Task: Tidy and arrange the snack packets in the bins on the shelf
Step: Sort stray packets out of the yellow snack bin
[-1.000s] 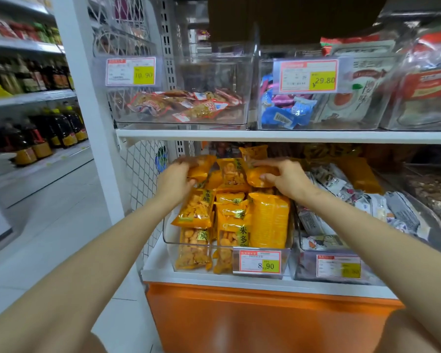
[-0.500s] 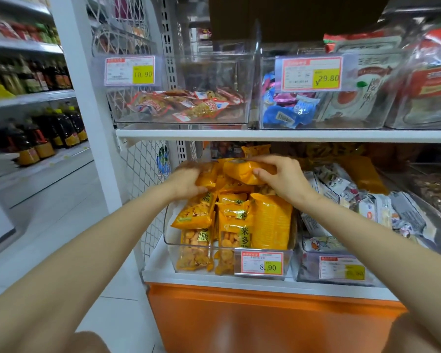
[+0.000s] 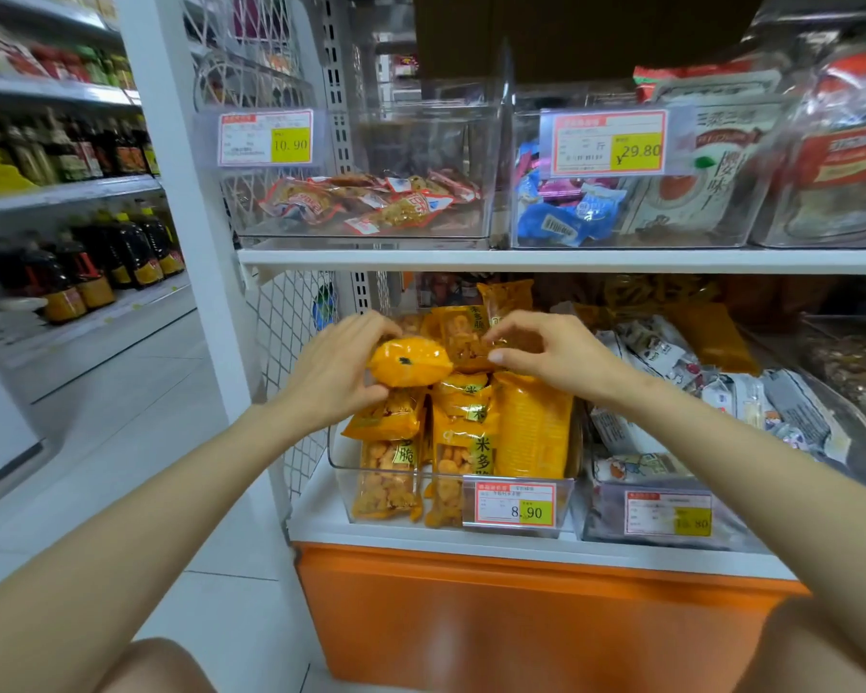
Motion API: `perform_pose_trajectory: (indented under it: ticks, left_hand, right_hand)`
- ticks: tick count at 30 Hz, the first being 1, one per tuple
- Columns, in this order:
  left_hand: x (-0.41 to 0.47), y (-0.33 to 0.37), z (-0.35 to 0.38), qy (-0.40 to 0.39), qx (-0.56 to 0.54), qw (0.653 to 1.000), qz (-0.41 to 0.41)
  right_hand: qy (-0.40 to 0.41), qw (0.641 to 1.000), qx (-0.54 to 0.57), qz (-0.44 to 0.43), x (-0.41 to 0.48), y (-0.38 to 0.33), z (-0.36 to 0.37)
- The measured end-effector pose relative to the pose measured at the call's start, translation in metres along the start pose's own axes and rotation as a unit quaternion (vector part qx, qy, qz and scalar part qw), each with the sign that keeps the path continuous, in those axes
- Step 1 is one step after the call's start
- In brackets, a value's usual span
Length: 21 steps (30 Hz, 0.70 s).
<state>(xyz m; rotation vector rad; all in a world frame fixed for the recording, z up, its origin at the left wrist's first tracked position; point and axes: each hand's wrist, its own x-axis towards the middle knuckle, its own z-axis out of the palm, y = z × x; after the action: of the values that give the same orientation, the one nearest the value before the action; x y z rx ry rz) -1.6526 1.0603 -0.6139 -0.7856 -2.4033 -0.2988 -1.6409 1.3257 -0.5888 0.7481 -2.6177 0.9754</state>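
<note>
A clear bin (image 3: 343, 472) on the lower shelf holds several orange snack packets (image 3: 531, 427), some upright, some leaning. My left hand (image 3: 341, 365) grips one puffy orange packet (image 3: 410, 361) above the bin's left side. My right hand (image 3: 556, 355) hovers over the back of the bin, its thumb and forefinger pinching the top edge of another orange packet (image 3: 463, 337). A price tag reading 8.90 (image 3: 516, 503) hangs on the bin's front.
To the right stands a bin (image 3: 596, 517) of white and grey packets. The upper shelf (image 3: 521, 260) carries clear bins with red packets (image 3: 371, 205) and blue ones (image 3: 561, 217). A white upright post (image 3: 191, 242) and wire mesh stand at left; bottles line far shelves.
My left hand has taken the puffy orange packet that my right hand held and lifted it over the bin's left side. My right hand has let it go and moved to another packet behind.
</note>
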Motion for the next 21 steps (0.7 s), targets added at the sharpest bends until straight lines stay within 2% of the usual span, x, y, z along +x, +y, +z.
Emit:
perform_pose_trajectory:
  ticks: [4, 8, 10, 13, 17, 21]
  left_hand:
    - [-0.018, -0.02, -0.005, -0.082, 0.057, 0.992, 0.074]
    - [-0.019, -0.029, -0.018, -0.202, -0.011, 0.979, 0.034]
    - [-0.019, -0.024, -0.019, -0.233, -0.026, 0.972, 0.011]
    - [-0.016, -0.011, -0.013, -0.204, -0.003, 0.979, -0.004]
    - [-0.015, -0.002, -0.005, -0.1, 0.073, 0.99, 0.067]
    - [-0.018, 0.0, -0.005, -0.045, -0.038, 0.997, 0.045]
  right_hand:
    - [-0.091, 0.992, -0.079, 0.024, -0.005, 0.012, -0.012]
    - [-0.151, 0.982, -0.098, 0.051, -0.01, 0.016, -0.021]
    - [-0.163, 0.98, -0.091, 0.062, -0.012, 0.015, -0.022]
    - [-0.165, 0.98, -0.091, 0.063, -0.01, 0.016, -0.019]
    - [-0.163, 0.98, -0.093, 0.06, -0.01, 0.018, -0.02]
    - [-0.088, 0.993, -0.067, 0.038, 0.001, 0.018, -0.019]
